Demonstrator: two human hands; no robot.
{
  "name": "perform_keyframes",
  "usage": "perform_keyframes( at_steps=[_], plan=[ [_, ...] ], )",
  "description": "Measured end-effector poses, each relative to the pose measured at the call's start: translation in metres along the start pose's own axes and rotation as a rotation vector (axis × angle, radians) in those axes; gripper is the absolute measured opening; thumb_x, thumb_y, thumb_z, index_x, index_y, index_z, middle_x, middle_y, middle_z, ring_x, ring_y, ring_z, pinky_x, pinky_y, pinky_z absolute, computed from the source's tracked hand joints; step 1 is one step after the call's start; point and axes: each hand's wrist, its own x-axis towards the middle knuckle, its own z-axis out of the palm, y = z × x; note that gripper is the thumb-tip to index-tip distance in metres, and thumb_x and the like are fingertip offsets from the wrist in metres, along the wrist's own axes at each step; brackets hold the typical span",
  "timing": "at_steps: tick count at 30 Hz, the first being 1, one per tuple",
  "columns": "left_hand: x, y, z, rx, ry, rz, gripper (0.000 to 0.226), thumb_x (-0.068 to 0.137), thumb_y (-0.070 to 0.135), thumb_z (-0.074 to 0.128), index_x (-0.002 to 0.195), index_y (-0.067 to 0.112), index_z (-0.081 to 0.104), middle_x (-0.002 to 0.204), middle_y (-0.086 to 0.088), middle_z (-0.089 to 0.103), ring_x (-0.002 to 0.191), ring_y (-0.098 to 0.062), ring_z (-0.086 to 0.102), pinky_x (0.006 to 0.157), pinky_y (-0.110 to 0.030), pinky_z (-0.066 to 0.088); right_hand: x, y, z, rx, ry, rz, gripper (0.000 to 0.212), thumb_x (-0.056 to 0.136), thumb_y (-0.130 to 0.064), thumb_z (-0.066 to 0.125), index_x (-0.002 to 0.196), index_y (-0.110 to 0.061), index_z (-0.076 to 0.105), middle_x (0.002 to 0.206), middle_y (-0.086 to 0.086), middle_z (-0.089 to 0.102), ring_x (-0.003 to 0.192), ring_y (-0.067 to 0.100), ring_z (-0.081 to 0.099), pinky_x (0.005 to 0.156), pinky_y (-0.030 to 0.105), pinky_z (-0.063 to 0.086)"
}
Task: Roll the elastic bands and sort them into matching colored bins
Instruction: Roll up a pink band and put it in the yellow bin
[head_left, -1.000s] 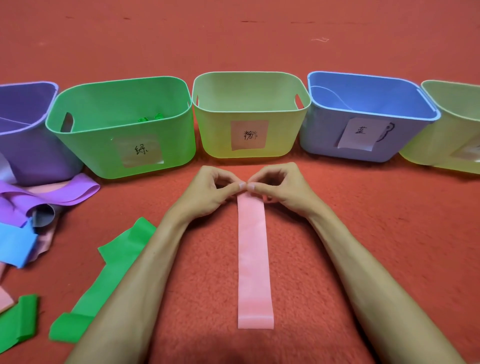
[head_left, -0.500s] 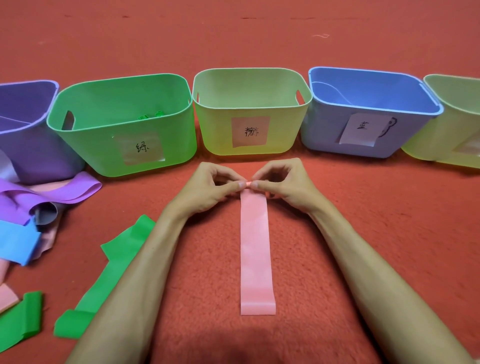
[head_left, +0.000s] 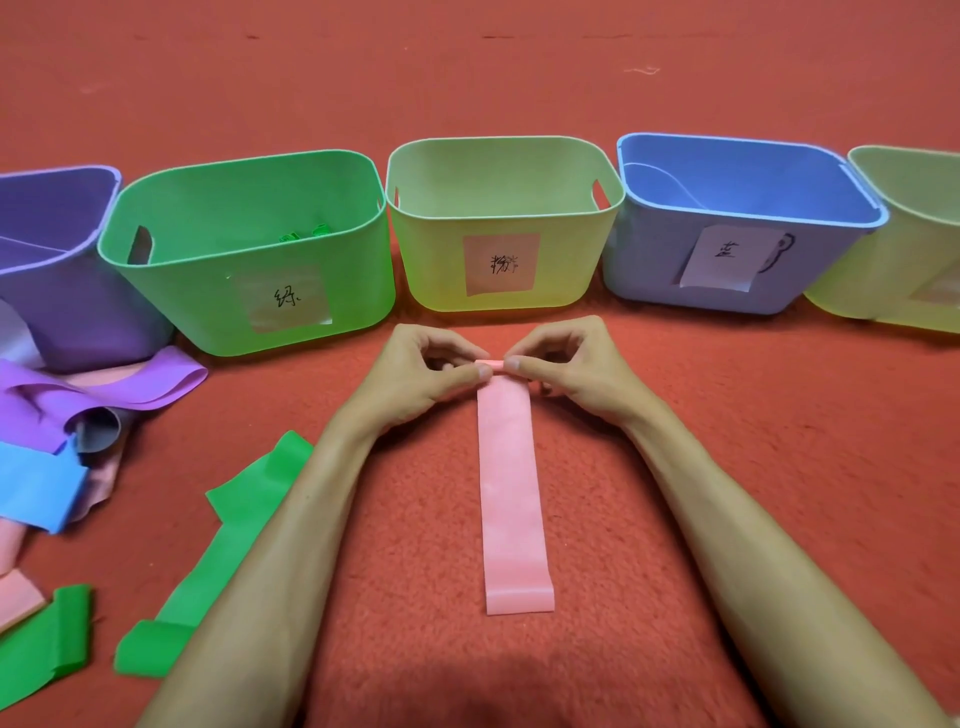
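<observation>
Left hand (head_left: 415, 371) and right hand (head_left: 569, 366) both pinch the rolled far end of a flat pink elastic band (head_left: 511, 488) lying on red carpet (head_left: 779, 467); yellow-green plastic bin (head_left: 498, 208) just beyond

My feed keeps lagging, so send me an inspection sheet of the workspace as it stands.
Surface: red carpet.
Job's things: pink band flat, far end rolled small; loose bands, purple, blue, pink, green, at left; purple bin, green bin, yellow bin, blue bin, second yellow bin in a row.
Clutter: pale thread on far carpet.
Hands: left hand and right hand pinch the band's roll.
Cables: nothing seen.
Surroundings: nothing seen beyond carpet.
</observation>
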Motion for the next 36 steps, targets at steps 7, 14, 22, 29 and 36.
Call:
perform_keyframes(
  at_steps=[7, 14, 22, 29, 36],
  plan=[
    [-0.0015, 0.0012, 0.0022, 0.015, -0.012, -0.010, 0.012, 0.086, 0.013, 0.083, 0.098, 0.011, 0.082, 0.082, -0.011, 0.078, 0.072, -0.013, 0.062, 0.062, -0.025, 0.047, 0.0012, 0.0020, 0.0006, -0.004, 0.018, 0.002, 0.013, 0.085, -0.001, 0.081, 0.093, 0.006, 0.075, 0.070, 0.002, 0.072, 0.057, 0.009, 0.059, 0.052, 0.020, 0.045],
    [-0.0008, 0.0027, 0.0034, -0.039, 0.029, -0.032, 0.015, 0.085, 0.004, 0.081, 0.099, 0.007, 0.081, 0.082, -0.008, 0.079, 0.067, -0.003, 0.064, 0.056, -0.014, 0.047, 0.0027, 0.0036, 0.0016, -0.058, 0.029, 0.030, 0.012, 0.093, -0.011, 0.075, 0.091, 0.000, 0.077, 0.068, 0.003, 0.068, 0.056, 0.008, 0.055, 0.051, 0.021, 0.043],
    [-0.0010, 0.0017, 0.0017, -0.088, -0.014, -0.051, 0.022, 0.086, 0.005, 0.081, 0.107, 0.005, 0.077, 0.077, -0.010, 0.072, 0.067, -0.011, 0.061, 0.057, -0.017, 0.048, 0.0008, 0.0016, 0.0004, 0.029, 0.029, 0.002, 0.012, 0.088, 0.001, 0.077, 0.094, 0.011, 0.074, 0.070, 0.006, 0.071, 0.056, 0.007, 0.060, 0.051, 0.016, 0.044],
    [-0.0011, 0.0022, 0.0020, -0.059, 0.003, -0.016, 0.010, 0.086, 0.013, 0.082, 0.096, 0.010, 0.082, 0.076, -0.020, 0.071, 0.069, -0.022, 0.057, 0.060, -0.026, 0.046, 0.0019, 0.0023, -0.0007, -0.023, 0.021, 0.028, 0.008, 0.089, -0.005, 0.079, 0.094, 0.000, 0.076, 0.071, 0.010, 0.069, 0.062, 0.019, 0.057, 0.051, 0.026, 0.042],
    [-0.0005, 0.0003, 0.0051, 0.002, 0.030, 0.008, 0.015, 0.081, 0.008, 0.086, 0.096, 0.008, 0.081, 0.071, 0.005, 0.072, 0.064, -0.006, 0.051, 0.061, -0.022, 0.042, 0.0029, 0.0032, -0.0018, -0.075, -0.036, -0.004, 0.005, 0.091, -0.004, 0.077, 0.090, 0.001, 0.077, 0.070, 0.002, 0.071, 0.058, 0.007, 0.059, 0.055, 0.018, 0.044]
  ],
)
